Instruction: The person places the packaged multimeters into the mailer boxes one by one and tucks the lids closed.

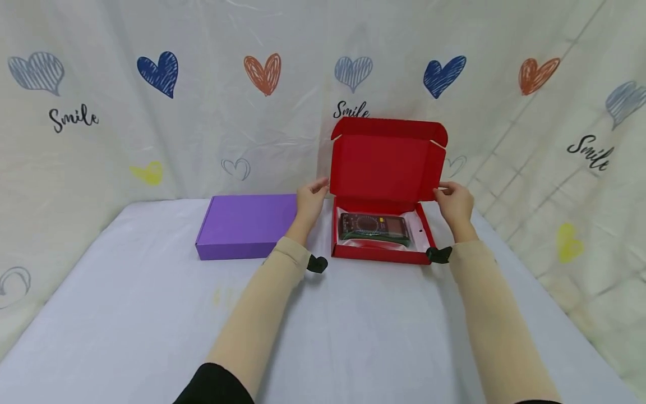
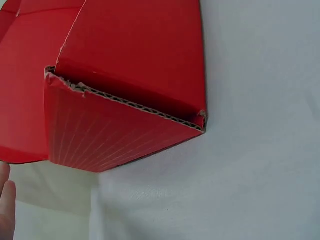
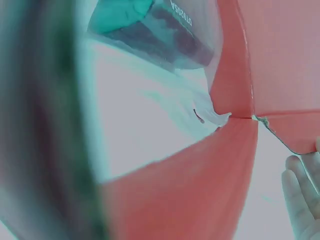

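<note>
A red cardboard box lies open, its lid standing up at the back. Inside sits a dark digital multimeter in clear plastic wrapping; its printed label appears in the right wrist view. My left hand is beside the lid's left edge with extended fingertips right at it; two of those fingers show in the left wrist view. On the other side, my right hand pinches the lid's lower right corner between thumb and fingers. Its fingers are partly cut off in the right wrist view.
A purple box, shut, lies left of the red box, with my left forearm passing over its right end. Both boxes rest on a white-covered table. Behind it hangs a pale curtain printed with hearts and words.
</note>
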A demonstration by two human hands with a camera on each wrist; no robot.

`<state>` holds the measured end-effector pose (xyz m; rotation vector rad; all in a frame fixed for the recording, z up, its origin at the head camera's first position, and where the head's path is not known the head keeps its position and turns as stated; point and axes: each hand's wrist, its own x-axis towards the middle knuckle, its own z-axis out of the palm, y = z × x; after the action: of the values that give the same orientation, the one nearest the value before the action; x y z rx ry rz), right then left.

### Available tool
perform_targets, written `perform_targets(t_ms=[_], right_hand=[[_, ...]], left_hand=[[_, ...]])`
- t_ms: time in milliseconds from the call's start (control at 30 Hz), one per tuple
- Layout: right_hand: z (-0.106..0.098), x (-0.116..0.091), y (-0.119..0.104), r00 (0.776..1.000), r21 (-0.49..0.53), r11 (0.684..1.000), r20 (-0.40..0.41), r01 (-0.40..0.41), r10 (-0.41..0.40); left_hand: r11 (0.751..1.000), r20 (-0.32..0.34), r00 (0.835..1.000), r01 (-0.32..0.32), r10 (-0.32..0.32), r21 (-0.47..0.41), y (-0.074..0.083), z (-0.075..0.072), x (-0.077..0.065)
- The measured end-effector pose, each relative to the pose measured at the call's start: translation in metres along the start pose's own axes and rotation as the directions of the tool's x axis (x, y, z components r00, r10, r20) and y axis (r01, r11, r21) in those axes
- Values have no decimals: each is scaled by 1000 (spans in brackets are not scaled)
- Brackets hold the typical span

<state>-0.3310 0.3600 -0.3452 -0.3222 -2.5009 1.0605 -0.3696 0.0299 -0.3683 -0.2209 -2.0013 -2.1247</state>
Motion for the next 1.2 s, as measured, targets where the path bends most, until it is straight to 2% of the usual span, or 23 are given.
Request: perform_targets(t_ms=[133, 300, 533, 667, 800, 967, 1200], right_hand=[[0, 0, -1, 1000, -4, 1000, 18, 2, -2], [-1, 0, 1, 999, 25, 1000, 39, -14, 13], [-3, -4, 4, 997, 20, 1000, 72, 3, -5], [-8, -7, 6, 993, 8, 1000, 113, 16, -17], [-12, -10, 9, 987, 5, 999, 150, 49, -50], [-13, -13, 12, 981, 20, 998, 181, 66, -69], [-16, -17, 18, 980, 37, 995, 173, 90, -96]], left_hand=[[1000, 14, 1000, -3, 3, 6, -1, 0, -2], [999, 43, 999, 15, -13, -36, -3, 1, -2], [997, 89, 996, 34, -27, -74, -8, 1, -6], [998, 119, 993, 14, -7, -55, -10, 0, -9], [1000, 140, 990, -15, 12, 15, -8, 0, -11], [996, 137, 990, -51, 40, 74, 1, 0, -11], [995, 76, 994, -85, 82, 46, 15, 2, -10]])
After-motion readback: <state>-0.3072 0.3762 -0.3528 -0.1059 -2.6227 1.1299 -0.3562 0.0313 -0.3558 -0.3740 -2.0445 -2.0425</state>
